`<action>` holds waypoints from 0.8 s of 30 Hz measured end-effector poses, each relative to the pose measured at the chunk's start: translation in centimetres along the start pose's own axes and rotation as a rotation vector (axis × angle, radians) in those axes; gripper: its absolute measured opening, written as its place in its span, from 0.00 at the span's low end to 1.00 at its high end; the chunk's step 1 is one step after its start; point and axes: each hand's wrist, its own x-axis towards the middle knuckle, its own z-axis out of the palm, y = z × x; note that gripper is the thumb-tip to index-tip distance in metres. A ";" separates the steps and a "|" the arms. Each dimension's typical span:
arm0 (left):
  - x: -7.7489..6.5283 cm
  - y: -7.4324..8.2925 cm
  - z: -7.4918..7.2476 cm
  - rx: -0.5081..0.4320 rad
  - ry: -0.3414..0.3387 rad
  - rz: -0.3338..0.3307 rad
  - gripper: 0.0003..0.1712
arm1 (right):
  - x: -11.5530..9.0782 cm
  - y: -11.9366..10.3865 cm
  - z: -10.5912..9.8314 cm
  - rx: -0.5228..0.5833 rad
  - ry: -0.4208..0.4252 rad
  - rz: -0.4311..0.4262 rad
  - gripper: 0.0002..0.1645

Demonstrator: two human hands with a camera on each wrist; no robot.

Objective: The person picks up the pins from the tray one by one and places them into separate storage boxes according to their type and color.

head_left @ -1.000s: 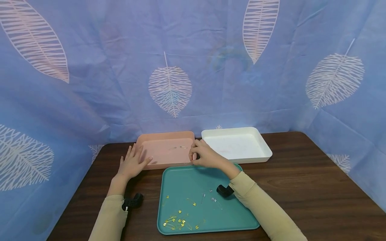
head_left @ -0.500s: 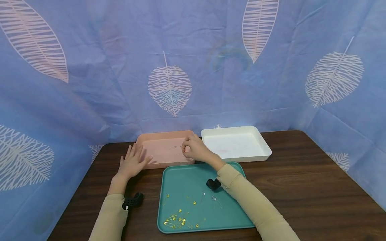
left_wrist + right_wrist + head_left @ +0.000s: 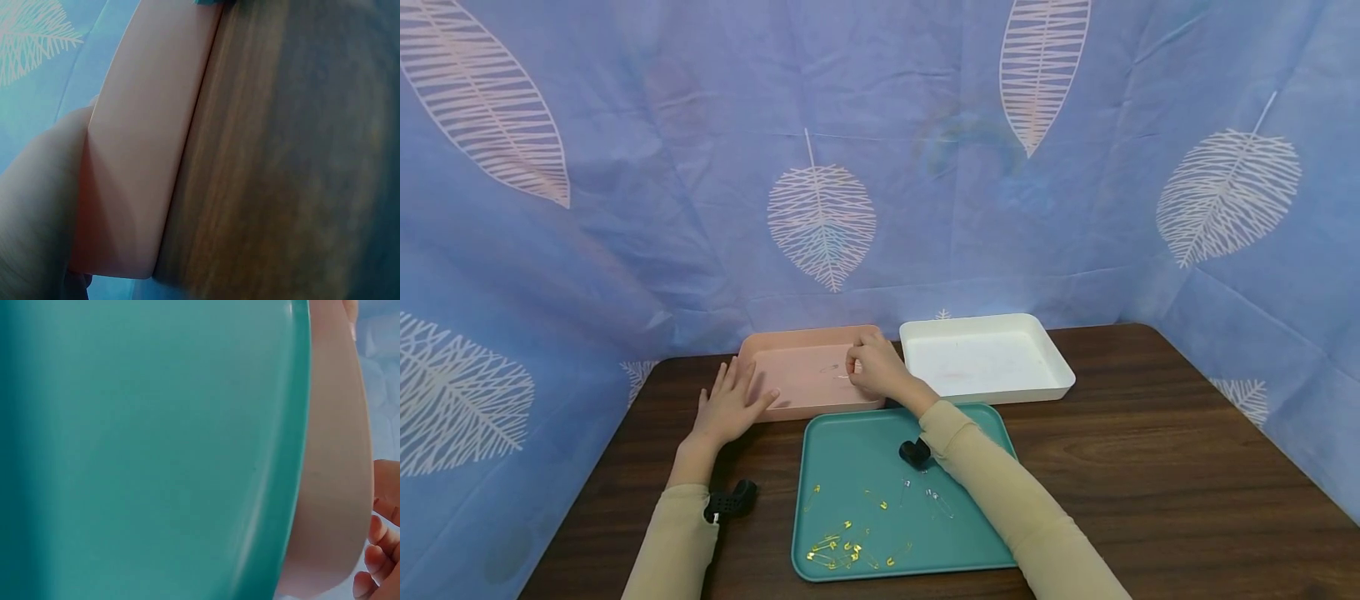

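My left hand (image 3: 727, 408) rests on the left end of the pink tray (image 3: 790, 392), its fingers spread. In the left wrist view, part of that hand (image 3: 37, 194) lies against the tray's rim. My right hand (image 3: 880, 367) is over the right side of the same tray with its fingers curled. A silver safety pin (image 3: 842, 377) shows at its fingertips, apparently pinched; whether it touches the tray floor I cannot tell. Another silver pin (image 3: 829, 367) lies just beyond. In the right wrist view, the curled fingers (image 3: 378, 559) appear past the tray's wall.
Nearest me is a teal tray (image 3: 850, 442) with several gold safety pins (image 3: 835, 550) at its front left and a few silver ones (image 3: 934, 497) near the middle. A white tray (image 3: 988, 358) stands at back right on the wooden table (image 3: 1150, 450). Behind hangs a blue cloth (image 3: 925, 167).
My right hand has moved left from the pink tray's front right corner to over its floor, carrying a silver safety pin, and has lowered slightly. The left hand has stayed put.
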 end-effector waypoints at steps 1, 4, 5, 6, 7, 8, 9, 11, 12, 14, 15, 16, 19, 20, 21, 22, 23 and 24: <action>0.0 0.0 0.0 0.000 0.001 0.001 0.52 | 0.1 -0.1 0.1 -0.005 -0.003 0.005 0.09; 0.0 -0.1 0.1 0.000 0.002 0.003 0.53 | 0.4 -0.3 0.2 -0.032 -0.011 0.024 0.09; 0.0 -0.2 0.1 0.000 0.003 0.002 0.52 | 0.5 -0.3 0.2 -0.040 -0.015 0.031 0.09; 0.0 -0.2 0.1 -0.001 0.005 0.002 0.52 | 0.7 -0.4 0.3 -0.049 -0.016 0.038 0.08; 0.0 -0.2 0.2 -0.001 0.007 0.001 0.52 | 0.8 -0.4 0.4 -0.058 -0.018 0.045 0.09; 0.0 -0.2 0.2 -0.001 0.008 0.000 0.52 | 0.9 -0.4 0.5 -0.067 -0.020 0.052 0.09; 0.0 -0.2 0.2 -0.003 0.009 -0.001 0.52 | 0.9 -0.3 0.6 -0.073 -0.020 0.058 0.09; 0.0 -0.2 0.2 -0.006 0.008 -0.001 0.52 | 1.1 -0.3 0.7 -0.085 -0.025 0.075 0.09; 0.1 -0.2 0.2 -0.006 0.007 -0.001 0.53 | 1.1 -0.3 0.7 -0.091 -0.025 0.081 0.09; 0.1 -0.2 0.2 -0.007 0.004 -0.002 0.53 | 1.2 -0.2 0.8 -0.102 -0.026 0.093 0.09; 0.1 -0.2 0.1 -0.008 0.002 -0.001 0.53 | 1.3 -0.2 0.8 -0.104 -0.026 0.097 0.09; 0.1 -0.2 0.1 -0.007 0.000 -0.001 0.53 | 1.3 -0.2 0.8 -0.105 -0.025 0.101 0.09; 0.1 -0.3 0.1 -0.004 -0.002 -0.003 0.53 | 1.4 -0.2 0.8 -0.098 -0.021 0.105 0.08; 0.1 -0.3 0.2 -0.002 -0.002 -0.004 0.53 | 1.4 -0.2 0.8 -0.092 -0.021 0.105 0.08; 0.1 -0.2 0.2 -0.004 -0.001 -0.004 0.53 | 1.3 -0.2 0.7 -0.086 -0.018 0.104 0.08; 0.1 -0.2 0.2 -0.005 0.001 -0.004 0.52 | 1.3 -0.3 0.6 -0.078 -0.014 0.104 0.08; 0.1 -0.2 0.2 -0.004 0.003 -0.005 0.52 | 1.2 -0.3 0.5 -0.069 -0.011 0.104 0.08; 0.1 -0.2 0.2 -0.007 0.004 -0.006 0.52 | 1.1 -0.3 0.4 -0.061 -0.007 0.104 0.09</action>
